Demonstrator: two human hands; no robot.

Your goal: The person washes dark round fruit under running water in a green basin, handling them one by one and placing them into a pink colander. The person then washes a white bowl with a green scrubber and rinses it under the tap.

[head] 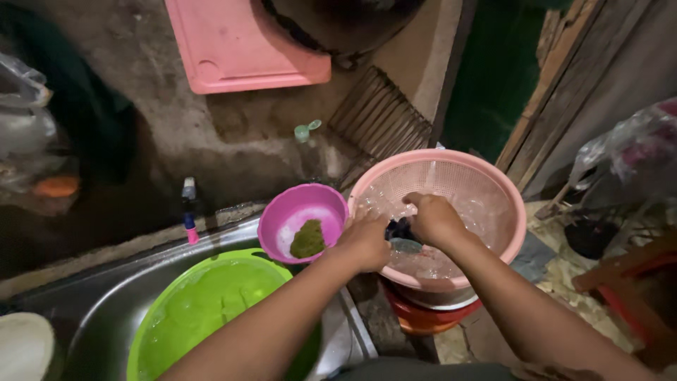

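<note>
Both hands reach into a pink plastic colander [493, 176] that sits on a stack of bowls. My left hand [367, 241] rests at the colander's near-left rim, fingers curled toward a dark small object [400, 230] inside. My right hand [434, 219] is closed over that same dark object, next to a pale spoon-like piece [407, 246]. What exactly each hand grips is hidden by the fingers. A small purple bowl [282, 215] with a green scouring pad [308, 240] stands just left of the colander.
A green basin [185, 305] with green liquid sits in a metal sink [84, 303]. A pink cutting board [233, 42] and a wire rack [377, 116] lean at the back. A small bottle [189, 212] stands on the sink edge. Plastic bags [631, 155] lie at the right.
</note>
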